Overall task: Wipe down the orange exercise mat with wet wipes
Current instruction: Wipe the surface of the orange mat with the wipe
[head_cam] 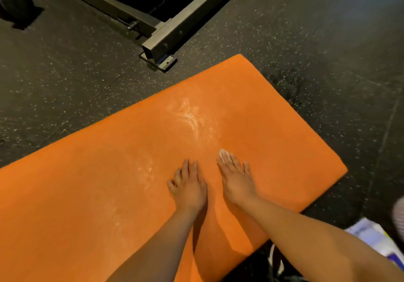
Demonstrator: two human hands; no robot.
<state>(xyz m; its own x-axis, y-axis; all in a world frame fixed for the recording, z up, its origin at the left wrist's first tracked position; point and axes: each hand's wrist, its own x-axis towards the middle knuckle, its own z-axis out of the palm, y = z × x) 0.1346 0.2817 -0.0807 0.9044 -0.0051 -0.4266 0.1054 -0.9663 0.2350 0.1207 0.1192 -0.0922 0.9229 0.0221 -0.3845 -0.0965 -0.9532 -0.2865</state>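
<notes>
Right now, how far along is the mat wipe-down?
Partly done. Wet sheen glistens across the middle of the orange mat. The right hand presses a white wipe flat just short of that sheen; the left hand rests on the mat. The far corner, the right edge and the near left stretch look matte, so likely unwiped.

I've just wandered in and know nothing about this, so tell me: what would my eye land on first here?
The bright orange mat on the dark speckled floor fills the lower middle, a wet sheen glinting near its centre. Just nearer, the left hand rests flat on it and the right hand presses a small white wipe onto it. A grey metal frame stands beyond the mat's far corner.
</notes>
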